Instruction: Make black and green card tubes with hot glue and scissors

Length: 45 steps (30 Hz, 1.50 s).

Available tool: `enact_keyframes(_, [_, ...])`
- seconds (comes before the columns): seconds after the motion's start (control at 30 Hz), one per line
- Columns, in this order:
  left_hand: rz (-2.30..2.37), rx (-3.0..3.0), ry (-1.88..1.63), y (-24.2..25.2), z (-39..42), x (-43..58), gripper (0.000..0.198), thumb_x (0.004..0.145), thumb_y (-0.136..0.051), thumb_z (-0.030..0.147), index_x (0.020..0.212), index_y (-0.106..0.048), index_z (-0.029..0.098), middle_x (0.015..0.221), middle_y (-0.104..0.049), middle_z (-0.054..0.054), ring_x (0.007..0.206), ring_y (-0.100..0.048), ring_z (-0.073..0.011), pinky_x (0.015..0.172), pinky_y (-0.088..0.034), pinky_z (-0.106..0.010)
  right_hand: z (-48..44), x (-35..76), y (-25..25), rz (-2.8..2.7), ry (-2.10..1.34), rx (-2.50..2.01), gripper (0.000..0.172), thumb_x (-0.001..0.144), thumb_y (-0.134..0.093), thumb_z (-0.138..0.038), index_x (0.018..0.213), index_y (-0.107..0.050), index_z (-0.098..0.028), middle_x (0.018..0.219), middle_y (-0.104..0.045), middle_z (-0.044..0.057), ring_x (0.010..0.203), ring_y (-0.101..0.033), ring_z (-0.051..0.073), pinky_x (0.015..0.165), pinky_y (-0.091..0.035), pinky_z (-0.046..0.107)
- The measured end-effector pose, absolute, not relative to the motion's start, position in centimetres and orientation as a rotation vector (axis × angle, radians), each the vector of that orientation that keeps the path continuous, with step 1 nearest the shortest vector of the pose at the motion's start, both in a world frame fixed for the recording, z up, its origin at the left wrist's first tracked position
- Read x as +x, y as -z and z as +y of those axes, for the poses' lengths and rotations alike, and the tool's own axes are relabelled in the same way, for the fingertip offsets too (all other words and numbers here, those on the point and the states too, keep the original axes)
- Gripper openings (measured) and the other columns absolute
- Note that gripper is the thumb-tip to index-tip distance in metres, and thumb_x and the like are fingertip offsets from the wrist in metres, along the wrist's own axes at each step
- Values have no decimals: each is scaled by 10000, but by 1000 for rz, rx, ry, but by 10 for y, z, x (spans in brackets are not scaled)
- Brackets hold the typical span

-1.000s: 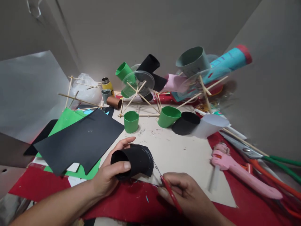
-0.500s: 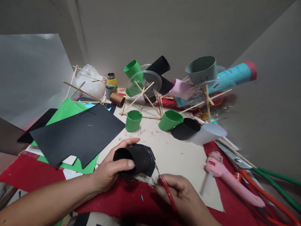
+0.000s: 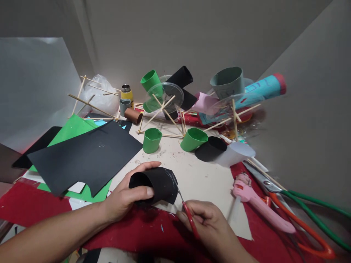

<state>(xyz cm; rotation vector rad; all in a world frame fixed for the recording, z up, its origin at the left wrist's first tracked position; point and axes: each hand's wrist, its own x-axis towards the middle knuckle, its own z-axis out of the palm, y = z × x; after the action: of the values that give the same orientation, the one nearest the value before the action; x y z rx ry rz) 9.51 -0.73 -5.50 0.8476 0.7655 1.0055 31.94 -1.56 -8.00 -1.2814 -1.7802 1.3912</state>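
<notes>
My left hand (image 3: 128,193) is closed on a black paper tube (image 3: 161,184), thumb inside its open end and fingers behind it. The tube lies tilted, with its closed-looking end toward the right, where pale glue-like streaks run along the edge. My right hand (image 3: 204,221) grips small scissors with red handles (image 3: 191,221). The scissor blades meet the tube's right edge; whether they are apart there is hard to see. Behind the tube stand a green paper tube (image 3: 152,141) and, farther right, another green tube (image 3: 193,140), a black one (image 3: 211,149) and a white one (image 3: 236,154).
A black paper sheet (image 3: 87,155) with a notched edge covers green sheets at left. Stick frames carry a wheel of plastic discs (image 3: 167,95) and paper cups. A pink hot glue gun (image 3: 260,204) and large scissors with orange and green handles (image 3: 301,215) lie at right.
The whole scene has shifted slightly left in view. Both hands keep their hold on the black tube and the scissors, with the blades still at the tube's right edge.
</notes>
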Motion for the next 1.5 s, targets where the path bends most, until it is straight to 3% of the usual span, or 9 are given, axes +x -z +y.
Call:
enact_keyframes(0.17, [802,972,-964,51,-4,89,660,703,-747,376,1311,-555,209,1214,-655,-85,1097,-592,-310,921,-435,-403,-14,317,74,-1738,-1462,-1269,506,775,-638,-434,497,-267,-230,504,-226,-71,477,-210,87,433,-173,251])
enact_keyframes(0.37, [811,1092,-818,46,-2,86,708,713,-742,415,1351,-505,218,1071,-678,-67,929,-616,-261,810,-440,-358,-15,314,70,-1685,-1550,-1235,438,763,-613,-339,508,-274,-228,516,-225,-75,489,-205,84,442,-169,248])
enact_keyframes(0.57, [833,1150,-821,46,-2,85,719,715,-739,449,1358,-505,227,1112,-659,-69,951,-605,-264,805,-431,-344,-17,317,74,-1700,-1509,-1193,394,787,-563,-277,512,-285,-229,509,-241,-78,484,-204,81,438,-171,253])
enact_keyframes(0.77, [868,1236,-798,42,0,82,704,750,-708,474,1377,-491,239,1116,-651,-67,947,-604,-264,790,-429,-335,-18,319,76,-1697,-1526,-1181,455,808,-595,-310,515,-255,-231,502,-266,-77,483,-221,78,437,-173,251])
enact_keyframes(0.9, [877,1390,-733,36,3,78,671,778,-676,494,1374,-501,240,1081,-652,-60,942,-595,-267,820,-434,-353,-18,318,68,-1658,-1641,-1173,494,796,-645,-360,512,-263,-228,524,-232,-82,506,-199,80,444,-172,245])
enact_keyframes(1.07, [902,1601,-669,31,6,75,609,790,-677,451,1353,-526,276,1196,-622,-54,1042,-573,-291,912,-431,-382,-17,316,62,-1644,-1683,-1170,511,792,-642,-400,513,-250,-226,531,-241,-74,522,-206,84,450,-200,238])
enact_keyframes(1.3, [937,1678,-637,30,7,72,608,793,-664,431,1359,-521,261,1310,-577,-69,1128,-546,-324,954,-414,-399,-17,319,67,-1713,-1621,-1173,478,801,-605,-294,528,-218,-226,540,-214,-77,522,-194,82,456,-175,252])
enact_keyframes(1.5, [902,1624,-652,30,8,70,668,798,-668,468,1402,-463,268,1184,-625,-65,1065,-564,-297,925,-433,-392,-16,321,69,-1772,-1571,-1133,443,793,-577,-221,531,-220,-227,538,-227,-79,517,-200,82,462,-166,261])
